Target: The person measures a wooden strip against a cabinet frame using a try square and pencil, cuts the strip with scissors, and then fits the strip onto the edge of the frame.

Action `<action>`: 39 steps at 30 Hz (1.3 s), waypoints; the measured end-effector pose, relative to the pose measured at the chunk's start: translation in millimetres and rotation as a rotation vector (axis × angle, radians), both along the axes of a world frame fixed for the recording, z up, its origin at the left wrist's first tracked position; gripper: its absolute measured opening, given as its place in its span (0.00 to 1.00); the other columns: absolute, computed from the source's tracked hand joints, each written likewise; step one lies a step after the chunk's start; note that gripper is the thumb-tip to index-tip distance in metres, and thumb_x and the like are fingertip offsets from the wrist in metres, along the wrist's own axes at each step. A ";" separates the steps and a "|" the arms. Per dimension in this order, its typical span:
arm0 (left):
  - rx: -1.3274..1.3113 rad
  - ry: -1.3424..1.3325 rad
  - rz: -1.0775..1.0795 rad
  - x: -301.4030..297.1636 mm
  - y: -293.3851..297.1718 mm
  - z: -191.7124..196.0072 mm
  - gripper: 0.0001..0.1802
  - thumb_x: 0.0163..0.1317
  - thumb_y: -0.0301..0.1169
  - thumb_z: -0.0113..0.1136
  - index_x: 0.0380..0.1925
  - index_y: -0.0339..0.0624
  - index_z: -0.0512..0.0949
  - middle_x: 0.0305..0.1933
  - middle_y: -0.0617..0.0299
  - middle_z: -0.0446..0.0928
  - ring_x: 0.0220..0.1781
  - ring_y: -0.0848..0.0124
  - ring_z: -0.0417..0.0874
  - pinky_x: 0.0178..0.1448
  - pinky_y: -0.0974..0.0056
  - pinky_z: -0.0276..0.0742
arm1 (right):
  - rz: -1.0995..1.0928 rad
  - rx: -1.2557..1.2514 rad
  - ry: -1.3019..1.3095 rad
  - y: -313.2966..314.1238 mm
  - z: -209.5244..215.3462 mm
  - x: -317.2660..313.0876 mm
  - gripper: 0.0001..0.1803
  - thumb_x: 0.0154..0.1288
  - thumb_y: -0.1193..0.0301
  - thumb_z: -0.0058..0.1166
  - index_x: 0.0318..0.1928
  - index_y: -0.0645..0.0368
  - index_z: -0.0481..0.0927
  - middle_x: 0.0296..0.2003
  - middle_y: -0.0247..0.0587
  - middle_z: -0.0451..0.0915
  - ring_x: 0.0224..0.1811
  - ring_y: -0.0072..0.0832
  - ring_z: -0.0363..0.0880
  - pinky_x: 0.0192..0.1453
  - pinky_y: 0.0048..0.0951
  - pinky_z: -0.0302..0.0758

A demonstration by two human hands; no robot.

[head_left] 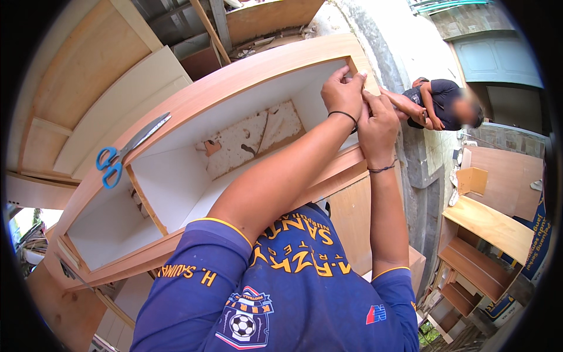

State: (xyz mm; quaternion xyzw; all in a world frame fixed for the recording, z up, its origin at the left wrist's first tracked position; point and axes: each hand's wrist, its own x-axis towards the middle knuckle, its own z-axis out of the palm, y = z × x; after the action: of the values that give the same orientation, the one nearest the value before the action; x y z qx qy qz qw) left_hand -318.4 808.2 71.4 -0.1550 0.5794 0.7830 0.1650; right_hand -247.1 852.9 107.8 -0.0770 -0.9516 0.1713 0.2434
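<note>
A large wooden cabinet [281, 64] with a wood-toned face frame and white inside lies in front of me, its open compartments facing up. At its right end, my left hand [343, 94] has its fingers curled at the frame's inner corner and its thumb on the frame edge. Just beside it, touching the same end, my right hand [378, 126] is closed with fingertips pinched together. Whatever the right fingertips hold is too small to make out. Scissors [121, 154] with blue handles rest on the frame's left part, blades pointing up and right.
Wooden panels [88, 76] lean at the left. Another person [440, 102] in dark clothes sits beyond the cabinet's right end. An open wooden shelf unit [478, 258] stands at the lower right. A divider [146, 199] splits the cabinet's inside.
</note>
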 end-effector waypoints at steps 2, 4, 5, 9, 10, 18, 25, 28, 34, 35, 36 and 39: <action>-0.037 -0.005 -0.016 -1.5 0.5 0.4 0.27 0.53 0.31 0.69 0.51 0.27 0.75 0.32 0.56 0.80 0.31 0.74 0.79 0.35 0.68 0.76 | -0.020 -0.035 -0.012 -0.9 1.2 2.2 0.10 0.58 0.77 0.54 0.41 0.63 0.82 0.31 0.48 0.79 0.31 0.43 0.79 0.36 0.37 0.75; -0.059 0.032 -0.016 -2.7 -1.6 -2.2 0.28 0.52 0.31 0.69 0.51 0.27 0.75 0.32 0.55 0.81 0.32 0.73 0.80 0.36 0.68 0.76 | -0.032 -0.098 -0.011 0.2 4.5 6.6 0.10 0.58 0.77 0.54 0.41 0.64 0.82 0.32 0.49 0.80 0.32 0.43 0.80 0.37 0.35 0.76; -0.070 0.049 -0.017 -3.1 -2.2 -3.8 0.28 0.52 0.31 0.69 0.51 0.27 0.75 0.32 0.54 0.82 0.32 0.73 0.80 0.37 0.68 0.76 | -0.033 -0.143 -0.004 0.9 8.7 9.9 0.10 0.58 0.77 0.53 0.41 0.64 0.82 0.33 0.49 0.80 0.32 0.42 0.81 0.38 0.35 0.76; -0.058 0.044 0.005 -4.6 -0.8 -7.5 0.28 0.51 0.32 0.70 0.50 0.26 0.76 0.33 0.55 0.82 0.33 0.73 0.81 0.39 0.70 0.76 | -0.118 -0.281 0.035 23.0 22.0 26.7 0.10 0.59 0.76 0.56 0.42 0.64 0.83 0.33 0.48 0.83 0.32 0.31 0.83 0.38 0.29 0.77; -0.057 0.047 0.001 -3.8 -0.5 -6.9 0.28 0.51 0.32 0.70 0.50 0.26 0.76 0.33 0.55 0.82 0.33 0.73 0.81 0.39 0.70 0.76 | -0.156 -0.337 0.045 32.1 22.6 31.8 0.10 0.60 0.76 0.56 0.42 0.64 0.83 0.33 0.47 0.83 0.32 0.29 0.83 0.38 0.28 0.77; -0.072 0.063 -0.025 -1.4 -2.4 -0.3 0.28 0.51 0.32 0.70 0.50 0.25 0.76 0.32 0.56 0.81 0.33 0.72 0.81 0.38 0.70 0.77 | -0.092 -0.449 -0.126 38.7 13.3 35.9 0.15 0.56 0.71 0.62 0.44 0.64 0.82 0.41 0.47 0.82 0.40 0.28 0.80 0.48 0.27 0.75; -0.057 0.075 0.046 -3.2 2.1 -12.4 0.28 0.46 0.35 0.72 0.48 0.32 0.80 0.28 0.56 0.81 0.29 0.70 0.81 0.39 0.66 0.77 | -0.061 -0.385 -0.197 36.1 14.2 32.2 0.10 0.55 0.73 0.59 0.38 0.63 0.82 0.41 0.50 0.81 0.47 0.38 0.81 0.52 0.31 0.74; -0.074 0.067 0.046 -2.8 2.3 -10.4 0.28 0.46 0.35 0.72 0.47 0.33 0.80 0.28 0.55 0.82 0.29 0.70 0.81 0.39 0.66 0.77 | -0.026 -0.276 -0.155 32.6 15.7 30.6 0.07 0.56 0.73 0.58 0.34 0.64 0.81 0.38 0.50 0.81 0.44 0.41 0.81 0.49 0.33 0.74; -0.099 0.056 0.036 -2.8 0.7 -7.5 0.28 0.45 0.36 0.72 0.47 0.34 0.80 0.28 0.56 0.82 0.29 0.69 0.82 0.40 0.65 0.78 | -0.044 -0.193 -0.178 23.9 22.8 28.0 0.05 0.55 0.75 0.57 0.32 0.64 0.80 0.34 0.51 0.80 0.38 0.45 0.80 0.44 0.37 0.74; -0.106 0.056 0.031 -2.7 -0.1 -6.4 0.28 0.45 0.36 0.72 0.47 0.34 0.80 0.28 0.56 0.82 0.29 0.69 0.82 0.40 0.65 0.78 | -0.065 -0.216 -0.213 24.3 23.2 27.7 0.05 0.56 0.75 0.57 0.32 0.65 0.79 0.35 0.50 0.80 0.38 0.43 0.80 0.43 0.35 0.74; -0.113 0.055 0.027 -2.8 -0.9 -5.2 0.28 0.46 0.36 0.72 0.47 0.34 0.80 0.28 0.56 0.82 0.30 0.69 0.82 0.40 0.65 0.78 | -0.086 -0.239 -0.247 25.4 23.9 27.5 0.06 0.56 0.75 0.58 0.33 0.66 0.79 0.37 0.49 0.81 0.38 0.40 0.81 0.43 0.34 0.74; -0.110 0.055 0.031 -1.5 0.1 -3.8 0.27 0.46 0.36 0.72 0.47 0.35 0.80 0.28 0.56 0.82 0.30 0.69 0.82 0.40 0.65 0.78 | -0.068 -0.596 -0.354 45.8 21.3 32.4 0.07 0.58 0.75 0.58 0.34 0.68 0.80 0.41 0.45 0.82 0.40 0.31 0.82 0.42 0.29 0.75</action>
State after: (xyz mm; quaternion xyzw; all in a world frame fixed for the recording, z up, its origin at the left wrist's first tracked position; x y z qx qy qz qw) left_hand -320.0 808.4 67.7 -0.1515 0.6236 0.7562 0.1281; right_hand -214.7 898.7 129.1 -0.2047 -0.8841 0.4175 0.0469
